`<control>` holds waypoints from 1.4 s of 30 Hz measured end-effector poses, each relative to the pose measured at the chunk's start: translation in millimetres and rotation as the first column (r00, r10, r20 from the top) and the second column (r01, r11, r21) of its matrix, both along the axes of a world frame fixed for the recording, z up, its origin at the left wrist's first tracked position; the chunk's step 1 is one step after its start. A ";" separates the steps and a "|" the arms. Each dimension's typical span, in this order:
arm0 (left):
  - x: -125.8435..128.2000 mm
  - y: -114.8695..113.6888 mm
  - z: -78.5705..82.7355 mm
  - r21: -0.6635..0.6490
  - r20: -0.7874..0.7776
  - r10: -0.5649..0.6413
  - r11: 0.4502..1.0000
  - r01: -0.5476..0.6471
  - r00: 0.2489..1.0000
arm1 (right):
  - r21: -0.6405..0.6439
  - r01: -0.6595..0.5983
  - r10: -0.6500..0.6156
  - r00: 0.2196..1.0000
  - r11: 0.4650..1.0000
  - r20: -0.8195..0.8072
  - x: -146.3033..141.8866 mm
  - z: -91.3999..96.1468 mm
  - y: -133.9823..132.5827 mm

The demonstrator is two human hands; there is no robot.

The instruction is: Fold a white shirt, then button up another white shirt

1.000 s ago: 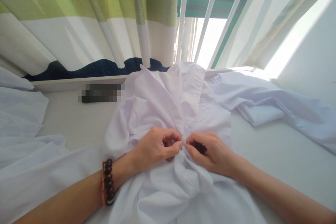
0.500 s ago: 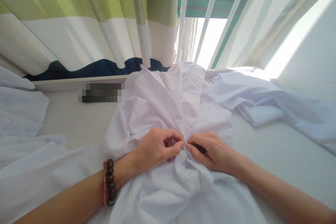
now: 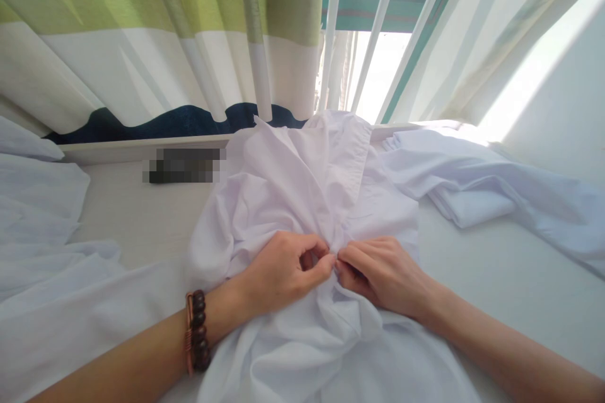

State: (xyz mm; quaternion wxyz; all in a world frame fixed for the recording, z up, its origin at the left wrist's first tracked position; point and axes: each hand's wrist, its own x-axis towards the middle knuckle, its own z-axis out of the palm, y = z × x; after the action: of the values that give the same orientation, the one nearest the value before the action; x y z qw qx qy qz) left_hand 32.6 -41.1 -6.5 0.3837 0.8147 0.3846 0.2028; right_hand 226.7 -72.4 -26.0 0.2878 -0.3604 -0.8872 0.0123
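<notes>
A wrinkled white garment [image 3: 288,182] is spread in front of me, gathered into folds at its middle. It looks like a shirt or coat; I cannot tell which. My left hand [image 3: 293,267], with a dark beaded bracelet [image 3: 200,330] at its wrist, pinches the cloth between thumb and forefinger. Close against it, my right hand [image 3: 378,271] is closed on the same spot from the right, fingers curled. The fingertips nearly meet, and whatever small part lies between them is hidden.
More white cloth lies at the left [image 3: 38,233], and a folded white cloth [image 3: 472,201] at the right. A blurred-out dark object [image 3: 184,165] rests near the back ledge [image 3: 118,150]. Behind hang a green and white curtain [image 3: 198,31] and white window bars [image 3: 375,31].
My right hand's fingers have curled in more tightly, its forefinger now over the thumb. My left hand stays pinched at nearly the same place.
</notes>
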 end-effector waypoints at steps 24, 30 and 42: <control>-3.4 3.8 -0.3 -0.295 0.016 0.044 0.955 -0.037 0.999 | -0.068 -0.031 0.039 0.992 0.997 0.117 1.2 5.3 -4.6; -4.3 5.5 -1.7 -0.398 0.096 0.020 0.917 0.020 0.995 | -0.256 -0.041 0.031 0.999 0.966 -0.045 3.3 4.9 -0.2; -2.6 2.6 1.6 -0.308 0.124 -0.015 0.950 0.053 0.992 | -0.472 -0.133 0.008 0.966 0.872 -0.259 6.9 6.7 2.1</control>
State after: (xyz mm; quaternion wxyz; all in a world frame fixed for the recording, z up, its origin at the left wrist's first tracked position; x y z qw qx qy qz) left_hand 30.0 -38.6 -4.9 0.5328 0.7372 0.3737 0.1818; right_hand 233.5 -70.3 -19.3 0.2963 -0.3837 -0.8252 0.2900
